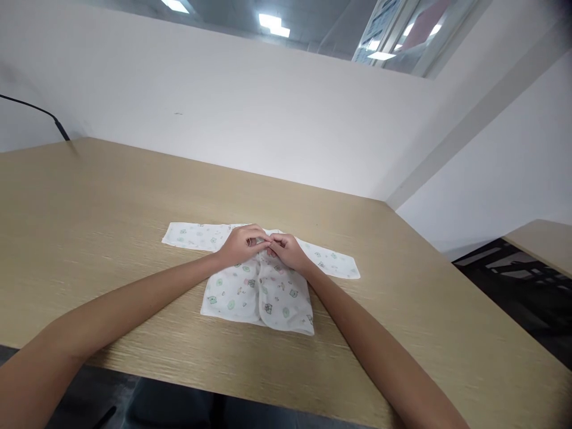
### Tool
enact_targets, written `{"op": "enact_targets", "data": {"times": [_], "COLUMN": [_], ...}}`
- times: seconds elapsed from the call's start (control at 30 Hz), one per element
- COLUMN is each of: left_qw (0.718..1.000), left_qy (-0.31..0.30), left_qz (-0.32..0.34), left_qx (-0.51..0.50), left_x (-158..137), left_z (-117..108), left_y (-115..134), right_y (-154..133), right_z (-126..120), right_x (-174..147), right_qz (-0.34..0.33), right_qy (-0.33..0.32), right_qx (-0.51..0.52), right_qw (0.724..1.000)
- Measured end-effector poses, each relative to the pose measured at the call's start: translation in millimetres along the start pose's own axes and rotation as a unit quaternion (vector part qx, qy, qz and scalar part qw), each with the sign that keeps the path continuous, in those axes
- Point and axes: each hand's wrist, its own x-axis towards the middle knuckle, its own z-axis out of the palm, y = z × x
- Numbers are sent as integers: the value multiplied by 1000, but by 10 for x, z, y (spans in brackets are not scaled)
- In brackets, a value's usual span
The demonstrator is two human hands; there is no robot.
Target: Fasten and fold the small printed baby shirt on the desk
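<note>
Can see a small white long-sleeved cloth garment with green and dark animal prints (286,307), laid on the pale wood-grain counter (447,328) near its front edge. Cannot see most of the collar behind the left hand (243,245) and right hand (289,251). Find fingers drawn together over the upper front, tips meeting; cannot tell whether clamped on cloth. See both forearms, cut off below, a thin black cable (61,128), cut off at left, a plain white wall (232,107) and, above, a glass pane (322,30) with bright, blurred lights.
</note>
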Motion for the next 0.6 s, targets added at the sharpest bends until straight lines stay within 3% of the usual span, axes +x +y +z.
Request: {"op": "enact_targets", "data": {"times": [0.6], "left_qw": [1000], "left_qy": [5], "left_qz": [3], "left_qx": [-8], "left_x": [5], "left_z": [1], "left_y": [-5], "right_y": [-41], "right_z": [-1], "right_x": [1], "right_qz": [1], "right_qy": [-2], "right_qx": [1], "right_qw": [1000]}}
